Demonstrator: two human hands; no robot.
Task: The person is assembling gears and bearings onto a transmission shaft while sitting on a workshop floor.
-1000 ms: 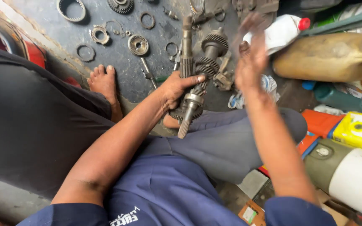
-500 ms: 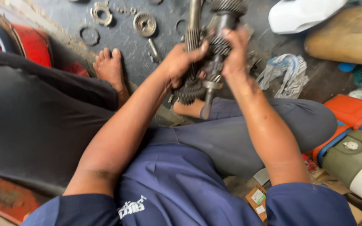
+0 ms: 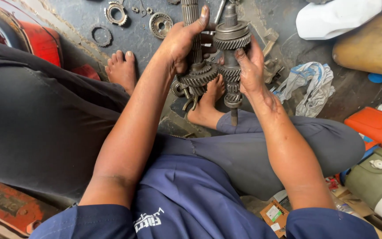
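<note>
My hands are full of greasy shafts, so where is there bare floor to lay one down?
Barest patch: dark floor at upper left, between the red panel and the ring gear. A smaller strip lies right of the bare foot, under the round gear. Crowded: around the rag and white container, and right side with boxes.

One camera sits on the person's head and looks steeply down and forward over the chest and crossed legs. It is close: both forearms fill the middle, the floor (image 3: 89,17) with scattered parts runs along the top edge. There is no second view.
</note>
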